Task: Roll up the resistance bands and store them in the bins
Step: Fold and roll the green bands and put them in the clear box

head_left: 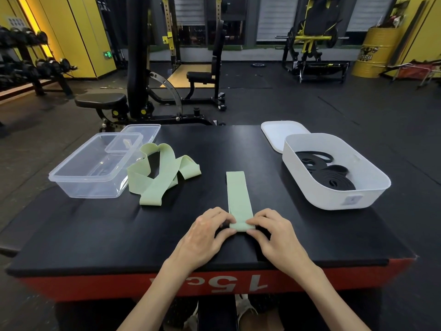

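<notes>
Black platform top (214,144) carries a clear bin (86,187) at left and a white bin (334,199) at right. The pale green band (237,194) lies flat and straight at centre, near end folded over. Left hand (207,237) and right hand (274,235) pinch that fold from either side.

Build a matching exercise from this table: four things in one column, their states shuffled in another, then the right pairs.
Things
1. centre green band
2. left green band
3. black bands
4. clear bin

States
A. coiled inside the white bin
B. holds no bands
C. near end folded over, pinched by the left hand and right hand
D. loose, unrolled heap

Pairs: 1-C, 2-D, 3-A, 4-B
</notes>
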`<control>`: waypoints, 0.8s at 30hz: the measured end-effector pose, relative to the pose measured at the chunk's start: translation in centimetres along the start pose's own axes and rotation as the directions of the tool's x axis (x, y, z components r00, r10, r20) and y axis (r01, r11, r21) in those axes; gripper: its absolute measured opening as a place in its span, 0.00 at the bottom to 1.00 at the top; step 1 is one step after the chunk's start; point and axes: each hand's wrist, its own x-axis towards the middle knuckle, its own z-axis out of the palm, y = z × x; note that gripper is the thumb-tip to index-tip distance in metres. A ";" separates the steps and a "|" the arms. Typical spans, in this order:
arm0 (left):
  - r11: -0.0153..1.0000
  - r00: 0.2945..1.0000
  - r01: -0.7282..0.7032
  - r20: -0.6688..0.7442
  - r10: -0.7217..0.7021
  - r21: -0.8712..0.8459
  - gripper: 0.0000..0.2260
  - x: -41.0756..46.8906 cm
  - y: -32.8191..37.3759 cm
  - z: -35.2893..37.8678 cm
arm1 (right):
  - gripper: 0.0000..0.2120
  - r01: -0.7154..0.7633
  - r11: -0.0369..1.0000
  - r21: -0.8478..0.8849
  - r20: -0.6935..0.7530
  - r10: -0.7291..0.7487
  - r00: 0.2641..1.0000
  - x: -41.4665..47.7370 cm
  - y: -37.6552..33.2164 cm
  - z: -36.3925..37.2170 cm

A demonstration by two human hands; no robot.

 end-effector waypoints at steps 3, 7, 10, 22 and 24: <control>1.000 1.000 0.004 0.007 -0.004 0.017 0.08 -0.1 -0.1 0.1 | 0.06 0.010 1.000 -0.012 0.003 -0.010 1.000 -0.2 0.0 0.0; 0.999 1.000 -0.006 0.018 0.005 0.032 0.12 -0.2 -0.1 0.1 | 0.07 0.021 1.000 -0.022 0.026 -0.021 0.999 -0.4 -0.2 -0.1; 0.999 1.000 -0.007 0.014 0.006 0.043 0.10 -0.2 -0.2 0.2 | 0.07 0.016 1.000 -0.011 0.028 -0.016 0.999 -0.3 -0.3 -0.2; 0.999 0.999 0.034 -0.038 -0.034 -0.001 0.12 0.0 0.1 0.2 | 0.08 0.005 1.000 0.022 0.021 -0.005 1.000 -0.2 -0.2 -0.3; 1.000 0.999 0.023 -0.036 -0.023 -0.002 0.12 0.0 0.2 0.1 | 0.08 -0.003 1.000 0.022 0.008 0.002 1.000 -0.1 -0.1 -0.2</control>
